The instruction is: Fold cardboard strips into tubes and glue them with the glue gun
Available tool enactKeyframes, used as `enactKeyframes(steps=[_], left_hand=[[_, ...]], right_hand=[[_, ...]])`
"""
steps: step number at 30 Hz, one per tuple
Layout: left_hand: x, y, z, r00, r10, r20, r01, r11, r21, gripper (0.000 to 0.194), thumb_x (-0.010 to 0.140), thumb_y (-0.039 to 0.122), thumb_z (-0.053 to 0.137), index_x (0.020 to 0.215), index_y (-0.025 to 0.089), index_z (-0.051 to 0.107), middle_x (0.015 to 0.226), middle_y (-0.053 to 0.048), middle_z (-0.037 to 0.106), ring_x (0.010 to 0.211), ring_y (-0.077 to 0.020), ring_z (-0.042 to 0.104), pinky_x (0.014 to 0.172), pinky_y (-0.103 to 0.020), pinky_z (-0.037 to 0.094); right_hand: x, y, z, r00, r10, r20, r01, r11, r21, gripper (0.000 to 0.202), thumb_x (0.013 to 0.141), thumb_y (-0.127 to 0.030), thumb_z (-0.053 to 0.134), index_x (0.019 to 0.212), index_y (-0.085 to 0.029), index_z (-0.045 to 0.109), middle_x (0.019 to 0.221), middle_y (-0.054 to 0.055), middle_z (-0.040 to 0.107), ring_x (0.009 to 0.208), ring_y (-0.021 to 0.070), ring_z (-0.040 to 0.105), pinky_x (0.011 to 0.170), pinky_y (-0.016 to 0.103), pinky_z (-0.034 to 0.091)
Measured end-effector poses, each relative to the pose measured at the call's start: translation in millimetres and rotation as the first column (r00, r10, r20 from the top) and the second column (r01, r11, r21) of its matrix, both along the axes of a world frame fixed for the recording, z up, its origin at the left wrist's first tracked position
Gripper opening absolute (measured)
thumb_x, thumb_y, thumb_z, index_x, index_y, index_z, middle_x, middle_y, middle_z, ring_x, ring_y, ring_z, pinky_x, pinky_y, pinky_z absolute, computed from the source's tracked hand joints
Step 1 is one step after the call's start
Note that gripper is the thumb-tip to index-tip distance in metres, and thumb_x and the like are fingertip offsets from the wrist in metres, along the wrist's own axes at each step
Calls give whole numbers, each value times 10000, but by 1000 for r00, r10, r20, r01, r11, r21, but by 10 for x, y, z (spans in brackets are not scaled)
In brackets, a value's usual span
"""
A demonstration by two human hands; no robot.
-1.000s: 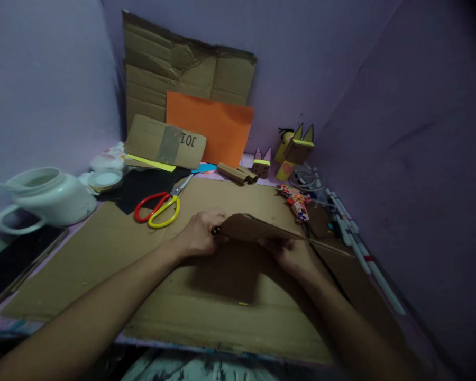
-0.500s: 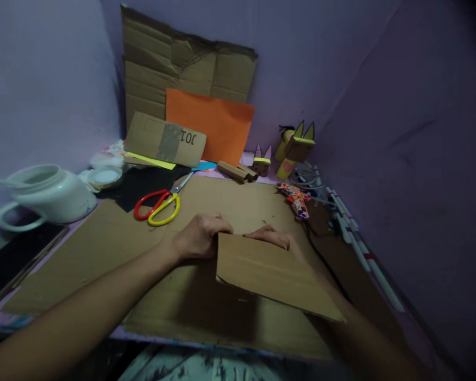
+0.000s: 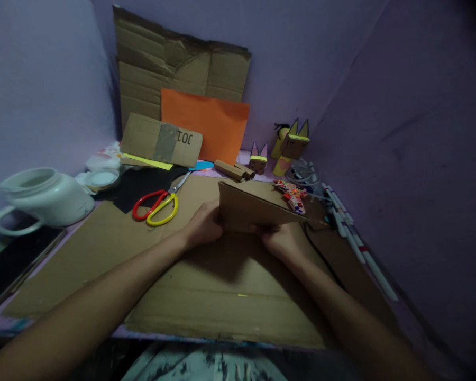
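A piece of cardboard [image 3: 249, 209] is held tilted up over the large flat cardboard sheet [image 3: 206, 296] on the table. My left hand [image 3: 206, 222] grips its left edge, the fingertips hidden behind it. At its lower edge, my right hand [image 3: 275, 238] is closed on the same piece, fingers partly in shadow. To the left of my left hand lie scissors [image 3: 162, 214] with one red and one yellow handle, their blades pointing away from me.
A white pot [image 3: 43, 196] stands at the left beside a dark flat object [image 3: 19, 264]. Orange paper [image 3: 206, 124] and cardboard [image 3: 182, 58] lean on the back wall. Cardboard rolls [image 3: 234, 170], paper animal figures [image 3: 295, 143] and white tubes [image 3: 357, 243] line the back and right.
The cardboard piece has swung from lying towards me to standing tilted away, its free edge now higher. My right hand has come round to the near side. The view has shifted slightly.
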State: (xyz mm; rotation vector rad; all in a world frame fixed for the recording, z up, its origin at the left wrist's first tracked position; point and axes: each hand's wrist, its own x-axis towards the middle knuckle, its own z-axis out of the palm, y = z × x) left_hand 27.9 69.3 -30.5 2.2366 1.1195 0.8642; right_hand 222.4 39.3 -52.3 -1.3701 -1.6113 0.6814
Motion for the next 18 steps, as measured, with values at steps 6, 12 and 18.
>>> enactKeyframes(steps=[6,12,18], left_hand=[[26,-30,18,997,81,-6,-81,994,-78,361,575,47,535,916,134,619,868,-58,662,801,-237,609,645,-278,455],[-21,-53,4,998,64,18,-60,982,-180,331,590,58,573,901,155,631,821,-7,672,718,-178,602,571,-217,442],[-94,-91,-9,999,-40,18,43,987,-157,184,614,82,590,785,134,636,751,14,640,692,-153,576,556,-197,426]], right_hand=[[4,-45,70,996,-32,-80,26,996,-82,265,639,-231,643,895,-182,687,899,60,729,869,262,658,745,362,524],[157,-100,135,993,21,-116,-42,983,-179,249,577,-279,696,788,-149,710,819,69,740,764,239,672,695,348,525],[200,-95,109,990,43,-136,-74,970,-233,181,570,-259,705,728,-173,714,763,53,740,714,224,671,660,334,524]])
